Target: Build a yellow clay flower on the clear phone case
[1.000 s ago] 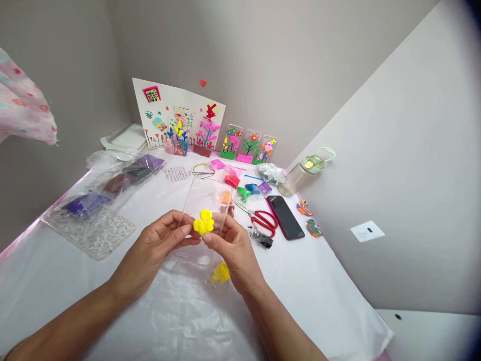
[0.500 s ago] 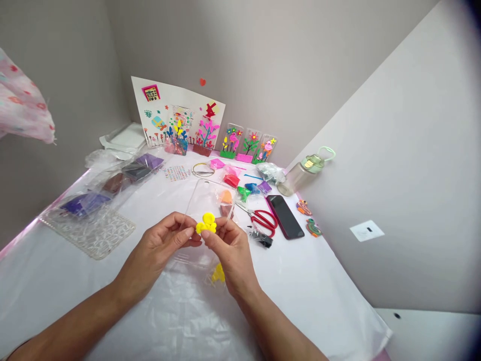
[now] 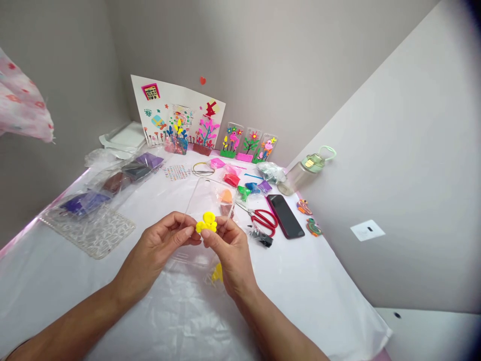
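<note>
Between my two hands is a yellow clay piece (image 3: 208, 220) made of several rounded lumps. My left hand (image 3: 165, 243) pinches its left side with thumb and fingers. From the right, my right hand (image 3: 231, 253) grips it, the thumb pressed on its lower edge. Behind and below the clay lies a clear phone case (image 3: 197, 195) on the white cloth, partly covered by my hands. More yellow clay in a wrapper (image 3: 217, 273) rests beside my right wrist, partly hidden by it.
Red-handled scissors (image 3: 265, 220), a phone (image 3: 285, 215) and wrapped clay packets (image 3: 252, 188) lie to the right and beyond. A bottle (image 3: 304, 173) stands by the wall. Decorated cases (image 3: 250, 145) lean at the back. Bagged clay (image 3: 86, 200) and a textured mat (image 3: 93, 233) are left.
Both hands keep hold of the yellow clay in almost the same place. The clay's lumps look slightly shifted, and the right hand has barely moved.
</note>
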Available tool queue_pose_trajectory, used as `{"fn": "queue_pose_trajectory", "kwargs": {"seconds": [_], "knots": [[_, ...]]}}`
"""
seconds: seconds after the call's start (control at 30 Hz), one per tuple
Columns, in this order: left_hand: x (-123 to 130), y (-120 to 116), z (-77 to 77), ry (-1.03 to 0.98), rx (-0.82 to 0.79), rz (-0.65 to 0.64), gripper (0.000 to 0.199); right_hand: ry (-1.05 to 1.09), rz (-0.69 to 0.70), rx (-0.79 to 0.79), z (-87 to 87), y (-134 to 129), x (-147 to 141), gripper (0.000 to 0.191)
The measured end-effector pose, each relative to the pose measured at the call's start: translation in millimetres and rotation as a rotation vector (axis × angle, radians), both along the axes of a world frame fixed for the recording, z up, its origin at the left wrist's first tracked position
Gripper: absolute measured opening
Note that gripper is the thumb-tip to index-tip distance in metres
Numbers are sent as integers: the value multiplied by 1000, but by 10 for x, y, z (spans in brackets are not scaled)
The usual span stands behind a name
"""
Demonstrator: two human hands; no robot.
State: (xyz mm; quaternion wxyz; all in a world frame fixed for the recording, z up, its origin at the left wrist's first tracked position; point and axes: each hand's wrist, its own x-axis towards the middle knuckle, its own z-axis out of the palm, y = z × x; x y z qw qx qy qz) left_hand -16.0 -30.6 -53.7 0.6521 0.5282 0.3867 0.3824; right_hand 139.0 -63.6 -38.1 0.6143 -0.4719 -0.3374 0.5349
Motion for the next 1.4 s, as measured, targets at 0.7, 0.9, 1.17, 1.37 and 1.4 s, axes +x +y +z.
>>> {"fn": "queue_pose_trajectory", "kwargs": {"seconds": [0.7,0.9,1.17,1.37,1.4], "knots": [[19,-17,-14,572,1230,277,34,10,-114,-28,-27,-3,-18,22],[12,-27,-11,545,1209,264,36,19,-107,-26,-25,-9,-25,23],[29,-17,-11,501,1171,258,34,-5,-99,-17,-29,-10,-21,21],[21,-15,-19,492,1168,252,32,8,-103,-14,-24,-10,-22,21],[19,-15,-21,492,1166,257,32,5,-102,-13,-23,-11,-23,21]]}}
